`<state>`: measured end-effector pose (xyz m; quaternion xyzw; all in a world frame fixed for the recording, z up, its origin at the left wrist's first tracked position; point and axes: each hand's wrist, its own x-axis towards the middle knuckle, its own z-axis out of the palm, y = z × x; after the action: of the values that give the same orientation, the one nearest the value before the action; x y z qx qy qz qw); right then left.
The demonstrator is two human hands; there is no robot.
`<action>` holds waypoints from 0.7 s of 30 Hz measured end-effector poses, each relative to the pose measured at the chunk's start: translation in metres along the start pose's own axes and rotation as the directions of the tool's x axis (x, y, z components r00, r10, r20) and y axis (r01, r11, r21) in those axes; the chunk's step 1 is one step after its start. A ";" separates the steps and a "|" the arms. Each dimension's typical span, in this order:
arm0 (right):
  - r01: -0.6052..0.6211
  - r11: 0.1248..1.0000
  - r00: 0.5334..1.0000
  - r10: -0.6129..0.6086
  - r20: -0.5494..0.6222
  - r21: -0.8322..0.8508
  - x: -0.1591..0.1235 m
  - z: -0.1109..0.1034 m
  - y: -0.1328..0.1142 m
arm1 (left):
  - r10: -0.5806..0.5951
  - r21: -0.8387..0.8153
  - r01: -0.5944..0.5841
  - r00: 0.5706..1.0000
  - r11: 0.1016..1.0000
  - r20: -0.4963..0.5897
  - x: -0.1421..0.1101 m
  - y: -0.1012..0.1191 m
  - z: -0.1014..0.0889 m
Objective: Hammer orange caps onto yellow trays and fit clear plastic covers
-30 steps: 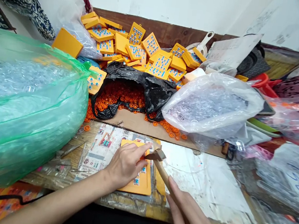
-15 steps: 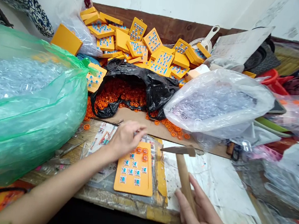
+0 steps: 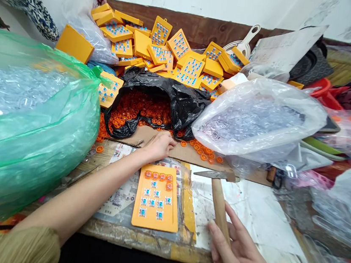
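Note:
A flat yellow plastic board [image 3: 154, 220] lies in front of me. It bears several small clear squares with blue centres [image 3: 152, 203] and a row of orange round caps [image 3: 155, 175] along its top, with one more cap below the row's right end. My left hand [image 3: 161, 146] is beyond the board, over the cardboard near the black bag's mouth. Its fingers are curled together and pointing down; what is between them is hidden. My right hand [image 3: 238, 246] grips the wooden handle of a hammer [image 3: 220, 205], whose metal head is raised right of the board.
A black bag [image 3: 188, 107] spills orange caps [image 3: 203, 156] onto cardboard. Clear plastic pieces fill a green bag [image 3: 65, 143] at left and a white bag [image 3: 253, 120] at right. Yellow boards [image 3: 189, 69] are piled against the wall. Paper [image 3: 258, 214] covers the table at right.
My left hand has moved away from the board, up toward the black bag, uncovering the top row of orange caps. The hammer has shifted slightly right.

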<state>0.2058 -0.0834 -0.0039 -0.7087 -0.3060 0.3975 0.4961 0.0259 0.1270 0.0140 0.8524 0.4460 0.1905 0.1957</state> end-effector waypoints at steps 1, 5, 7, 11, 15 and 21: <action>0.012 1.000 1.000 -0.012 0.014 -0.016 0.000 -0.002 0.002 | -0.002 -0.009 0.002 1.000 1.000 -0.018 -0.006 0.001 -0.003; 0.167 0.972 0.986 -0.163 0.036 -0.167 -0.003 -0.013 0.015 | -0.011 -0.073 0.005 0.997 0.997 -0.082 -0.048 0.012 -0.013; 0.313 0.910 0.950 -0.301 0.085 -0.273 -0.007 -0.017 0.020 | 0.035 -0.125 -0.056 0.986 0.991 -0.165 -0.077 0.022 -0.014; 0.677 0.646 0.736 -0.601 0.312 -0.352 -0.017 -0.014 0.017 | 0.132 -0.094 -0.165 0.949 0.982 -0.288 -0.126 0.038 0.000; 0.827 0.458 0.562 -0.690 0.455 -0.326 -0.022 -0.005 0.008 | 0.095 -0.046 -0.116 0.942 0.992 -0.321 -0.137 0.041 0.018; 0.881 0.320 0.473 -0.630 0.616 -0.349 -0.018 -0.007 0.009 | 0.050 -0.203 -0.124 0.940 0.971 -0.338 -0.137 0.039 0.020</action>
<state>0.2035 -0.1046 -0.0067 -0.5051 -0.8065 0.1077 0.2879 -0.0102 -0.0111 -0.0038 0.8002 0.4102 0.3875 0.2032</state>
